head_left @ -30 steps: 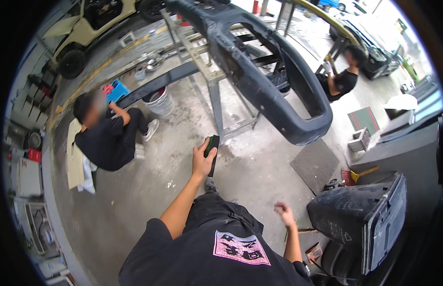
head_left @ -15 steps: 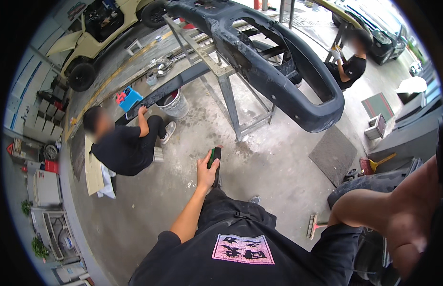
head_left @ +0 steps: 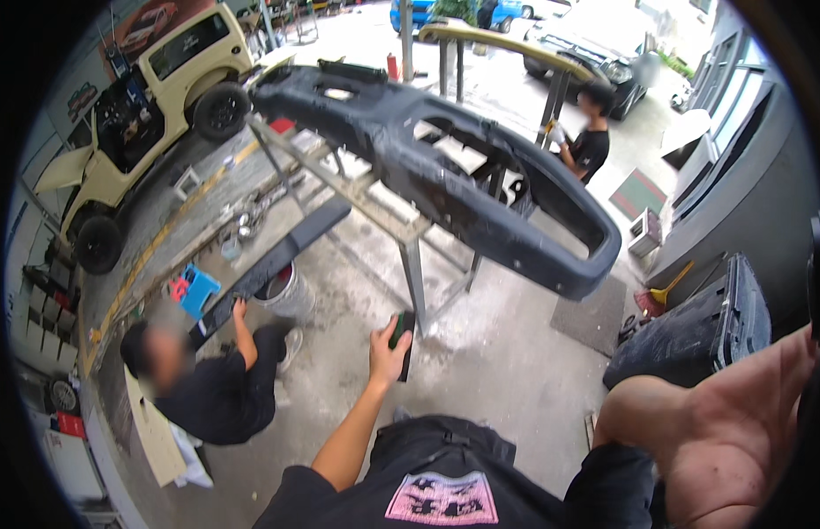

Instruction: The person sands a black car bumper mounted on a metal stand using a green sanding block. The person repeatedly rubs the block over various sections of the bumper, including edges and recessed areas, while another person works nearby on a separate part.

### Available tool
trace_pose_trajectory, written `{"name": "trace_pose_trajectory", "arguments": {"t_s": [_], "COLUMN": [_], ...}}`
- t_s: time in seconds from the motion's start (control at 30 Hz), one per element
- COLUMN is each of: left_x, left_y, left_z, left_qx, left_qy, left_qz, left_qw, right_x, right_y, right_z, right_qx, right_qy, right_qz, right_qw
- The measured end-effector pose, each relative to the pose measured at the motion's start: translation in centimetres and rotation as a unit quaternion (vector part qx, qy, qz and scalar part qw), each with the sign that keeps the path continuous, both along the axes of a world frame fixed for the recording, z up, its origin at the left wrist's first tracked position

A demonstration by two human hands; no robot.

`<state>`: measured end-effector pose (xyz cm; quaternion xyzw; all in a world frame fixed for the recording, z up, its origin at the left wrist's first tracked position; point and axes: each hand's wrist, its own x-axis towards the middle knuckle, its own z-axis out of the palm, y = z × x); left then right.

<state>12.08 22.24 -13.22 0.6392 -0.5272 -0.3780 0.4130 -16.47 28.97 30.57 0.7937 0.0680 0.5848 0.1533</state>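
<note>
My left hand [head_left: 388, 355] is closed around a flat black sanding block [head_left: 405, 357] with a green part at the thumb. It is in front of my body, just short of a metal stand [head_left: 412, 273] and apart from it. On that stand rests a large dark grey moulded car part [head_left: 454, 189] with wide openings, like a bumper. My right hand [head_left: 736, 432] is raised very close at the right rim, palm side showing. Its fingers run out of the picture, so their hold is hidden.
At left, a crouching person [head_left: 216, 388] touches a long dark strip [head_left: 286, 256] beside a bucket [head_left: 288, 295] and a blue basket [head_left: 198, 286]. Another person [head_left: 591, 137] works at far right. A black bin [head_left: 692, 322] and broom [head_left: 666, 286] stand right. A beige off-roader [head_left: 154, 115] is far left.
The view has tipped up and shifted, so the car part and stand sit lower. My left hand still grips the block; my right hand stays raised at the right rim.
</note>
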Motion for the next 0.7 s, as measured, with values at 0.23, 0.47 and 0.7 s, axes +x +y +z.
{"name": "trace_pose_trajectory", "arguments": {"t_s": [0.23, 0.47, 0.7], "left_x": [3.9, 5.2, -0.5], "left_y": [-3.1, -4.7, -5.2], "left_z": [-2.1, -1.6, 2.2], "left_qx": [-0.047, -0.08, -0.082], "left_qy": [-0.003, 0.008, 0.027], "left_qz": [-0.03, 0.014, 0.046], "left_qw": [0.998, 0.997, 0.995], "right_x": [2.1, 0.9, -0.5], "right_y": [-1.6, -4.1, -9.8], "right_z": [-0.6, -0.8, -2.6], "right_qx": [-0.002, -0.019, 0.031], "right_qy": [-0.052, -0.077, -0.044], "right_qz": [-0.066, -0.054, 0.018], "right_qw": [0.996, 0.995, 0.998]}}
